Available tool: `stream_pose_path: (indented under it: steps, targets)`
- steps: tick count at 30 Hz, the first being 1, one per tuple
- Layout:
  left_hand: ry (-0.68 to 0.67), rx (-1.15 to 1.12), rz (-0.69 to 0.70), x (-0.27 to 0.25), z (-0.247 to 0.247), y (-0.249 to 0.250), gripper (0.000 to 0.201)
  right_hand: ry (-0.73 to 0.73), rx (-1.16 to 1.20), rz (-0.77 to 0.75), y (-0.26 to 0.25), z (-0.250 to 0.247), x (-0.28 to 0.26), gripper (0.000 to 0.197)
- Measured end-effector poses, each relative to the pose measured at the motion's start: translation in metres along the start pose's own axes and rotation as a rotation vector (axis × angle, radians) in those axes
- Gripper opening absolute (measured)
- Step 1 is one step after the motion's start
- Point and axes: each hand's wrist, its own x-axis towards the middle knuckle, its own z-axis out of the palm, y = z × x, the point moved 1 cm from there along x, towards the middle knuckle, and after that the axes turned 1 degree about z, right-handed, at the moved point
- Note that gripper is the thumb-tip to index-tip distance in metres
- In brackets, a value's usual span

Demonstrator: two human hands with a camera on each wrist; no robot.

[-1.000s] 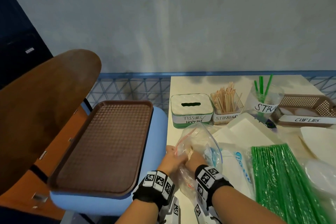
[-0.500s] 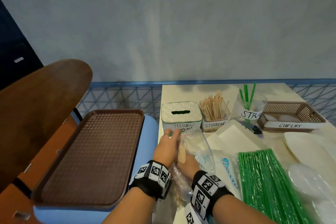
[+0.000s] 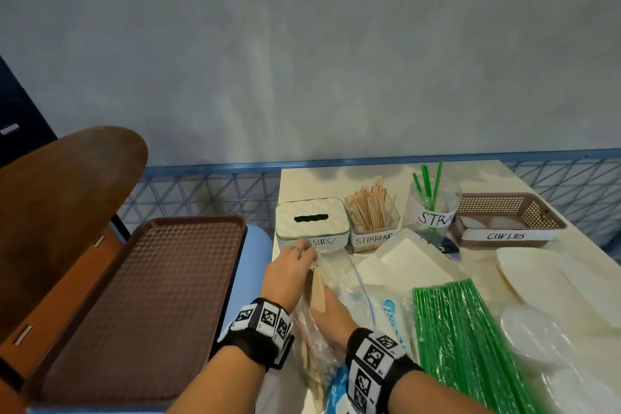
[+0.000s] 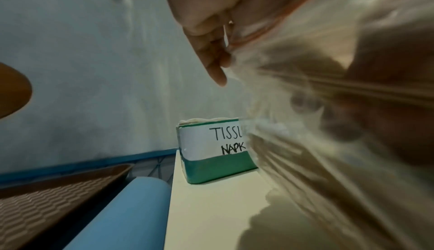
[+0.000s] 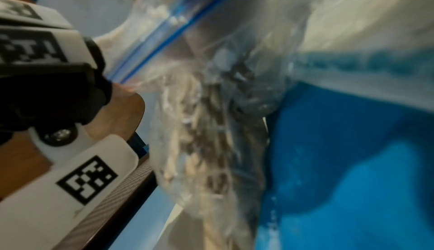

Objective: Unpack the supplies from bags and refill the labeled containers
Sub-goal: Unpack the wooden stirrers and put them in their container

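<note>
Left hand [image 3: 291, 274] grip: fingertips pinched on the upper rim of the clear zip bag [image 3: 339, 282], at lower centre of the head view. The left wrist view shows the fingers [image 4: 212, 53] curled onto the bag's red seal line. The wrist is extended toward the top of the frame, back of the hand facing up.

Right hand [image 3: 331, 314] grip: the hand is inserted into the bag mouth, palm down, and lies against a bundle of wooden stirrers [image 3: 317, 289]. The fingers are hidden by plastic, so whether they are closed on the bundle cannot be told.

Stirrer bundle: long axis runs bottom to top of the frame, the far end pointing at the tissue box [image 3: 312, 220]. More stirrers lie lower in the bag, between the two wrists.

The bag rests on the worktop [image 3: 302, 178], left edge, just below the tissue box. To the right stand the container marked STIRRERS [image 3: 371, 222], the straw jar [image 3: 431, 208] and the basket marked CUP LIDS [image 3: 507, 220]. A pack of green straws [image 3: 460, 339] lies at lower right. A brown tray [image 3: 144, 306] sits at lower left.
</note>
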Motion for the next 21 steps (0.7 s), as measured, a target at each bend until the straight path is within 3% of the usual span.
stream_pose_path:
  steps: [3, 7, 10, 14, 21]
  targets:
    - [-0.130, 0.087, -0.164, 0.004, 0.007, -0.013, 0.039, -0.022, 0.015, -0.026, -0.003, -0.004, -0.002, 0.049]
    - [-0.249, 0.007, -0.207, -0.001, 0.022, -0.027, 0.045, -0.014, 0.107, -0.045, -0.009, -0.013, -0.004, 0.051]
    - [-0.254, -0.013, -0.225, -0.001, 0.026, -0.029, 0.046, 0.045, 0.245, 0.008, -0.008, -0.021, 0.001, 0.057]
    - [-0.204, -0.033, -0.223, -0.002, 0.028, -0.031, 0.046, 0.100, 0.685, 0.112, -0.010, -0.033, 0.006, 0.040]
    - [-0.228, -0.007, -0.250, -0.014, 0.028, -0.034, 0.046, 0.207, 0.959, 0.152, -0.018, -0.064, 0.008, 0.033]
